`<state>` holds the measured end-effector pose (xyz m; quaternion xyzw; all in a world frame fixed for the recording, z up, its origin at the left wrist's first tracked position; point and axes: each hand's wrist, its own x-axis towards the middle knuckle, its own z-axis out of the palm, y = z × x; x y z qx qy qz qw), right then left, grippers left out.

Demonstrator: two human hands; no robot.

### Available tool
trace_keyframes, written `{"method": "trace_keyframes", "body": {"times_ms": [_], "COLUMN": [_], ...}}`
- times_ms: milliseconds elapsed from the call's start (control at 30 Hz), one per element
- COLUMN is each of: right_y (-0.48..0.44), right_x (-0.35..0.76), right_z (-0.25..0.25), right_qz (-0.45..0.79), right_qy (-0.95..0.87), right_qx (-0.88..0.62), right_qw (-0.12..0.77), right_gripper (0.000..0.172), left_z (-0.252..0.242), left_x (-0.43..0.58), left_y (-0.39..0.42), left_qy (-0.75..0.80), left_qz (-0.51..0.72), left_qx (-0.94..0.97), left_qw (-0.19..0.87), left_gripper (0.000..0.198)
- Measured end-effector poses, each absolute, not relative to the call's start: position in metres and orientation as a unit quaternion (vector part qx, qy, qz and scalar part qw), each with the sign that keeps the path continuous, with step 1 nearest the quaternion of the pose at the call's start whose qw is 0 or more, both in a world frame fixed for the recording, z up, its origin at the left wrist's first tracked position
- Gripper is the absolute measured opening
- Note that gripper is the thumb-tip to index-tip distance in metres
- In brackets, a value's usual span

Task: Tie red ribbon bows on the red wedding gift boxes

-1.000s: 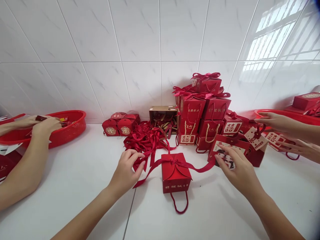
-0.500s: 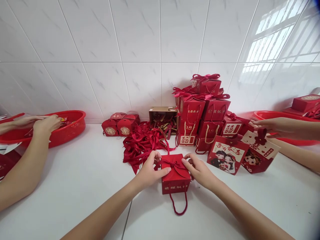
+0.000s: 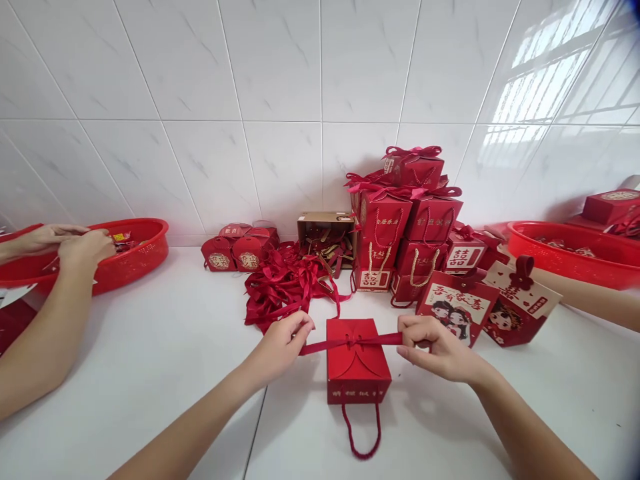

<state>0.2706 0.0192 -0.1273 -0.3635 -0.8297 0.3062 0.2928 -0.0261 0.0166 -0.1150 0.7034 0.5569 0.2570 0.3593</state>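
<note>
A red gift box (image 3: 358, 371) with gold lettering sits upright on the white table in front of me. A dark red ribbon (image 3: 379, 339) crosses its lid, knotted at the middle and stretched taut to both sides. My left hand (image 3: 284, 343) pinches the ribbon's left end, just off the box. On the other side, my right hand (image 3: 440, 350) has its fingers curled round the right end. The box's rope handle (image 3: 364, 456) hangs down onto the table at the front. Behind my left hand lies a heap of loose red ribbons (image 3: 280, 283).
Stacked red boxes (image 3: 417, 217) with bows stand against the tiled wall. Two picture boxes (image 3: 523, 307) are at right. An open carton (image 3: 325, 217) and small round-topped boxes (image 3: 240, 248) stand behind. Co-workers' arms reach by red baskets (image 3: 150, 263) on both sides.
Both hands have moved apart from the lid, drawing the ribbon into a straight, tight line; its loops no longer show. The box sits slightly nearer me. The co-worker's hand at right has withdrawn from the picture box.
</note>
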Motion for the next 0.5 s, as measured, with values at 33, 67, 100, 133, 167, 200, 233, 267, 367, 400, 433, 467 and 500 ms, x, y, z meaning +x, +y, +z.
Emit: {"method": "trace_keyframes", "body": {"times_ms": [33,67,100,133,167,200,233,267,367,400,433,467,500], "right_y": [0.017,0.015,0.014,0.013,0.013,0.013,0.014,0.013,0.011,0.011,0.010,0.009,0.009], "right_x": [0.271,0.270,0.267,0.263,0.258,0.252,0.247,0.241,0.227,0.223,0.220,0.216,0.212], "right_z": [-0.126,-0.126,-0.127,-0.129,-0.132,-0.134,-0.135,-0.135,-0.129,-0.125,-0.122,-0.120,-0.118], "right_qz": [0.263,0.218,0.173,0.131,0.099,0.081,0.078,0.089,0.164,0.195,0.228,0.263,0.299], "right_qy": [-0.848,-0.852,-0.840,-0.817,-0.787,-0.756,-0.730,-0.714,-0.703,-0.706,-0.709,-0.712,-0.714], "right_qx": [-0.372,-0.401,-0.442,-0.485,-0.520,-0.543,-0.551,-0.545,-0.493,-0.476,-0.461,-0.451,-0.445], "right_qw": [0.269,0.257,0.262,0.283,0.317,0.357,0.397,0.431,0.485,0.488,0.483,0.470,0.450], "right_gripper": [0.035,0.033,0.031,0.030,0.029,0.028,0.027,0.027,0.028,0.026,0.025,0.024,0.024], "left_z": [-0.113,-0.110,-0.107,-0.103,-0.099,-0.095,-0.092,-0.090,-0.089,-0.090,-0.092,-0.094,-0.097], "left_x": [-0.031,-0.035,-0.037,-0.038,-0.038,-0.036,-0.032,-0.027,-0.007,-0.001,0.006,0.011,0.016], "left_y": [0.021,0.024,0.027,0.028,0.028,0.026,0.024,0.021,0.011,0.008,0.005,0.003,0.001], "left_qy": [0.555,0.544,0.530,0.509,0.481,0.449,0.421,0.400,0.404,0.421,0.435,0.443,0.445], "left_qz": [0.219,0.179,0.143,0.113,0.093,0.088,0.103,0.133,0.249,0.281,0.306,0.325,0.338], "left_qx": [0.707,0.713,0.719,0.725,0.730,0.732,0.728,0.718,0.672,0.670,0.681,0.702,0.729], "left_qw": [0.380,0.404,0.426,0.450,0.477,0.505,0.531,0.554,0.569,0.543,0.503,0.453,0.396], "left_gripper": [0.025,0.021,0.018,0.016,0.015,0.015,0.017,0.020,0.026,0.025,0.023,0.020,0.019]}}
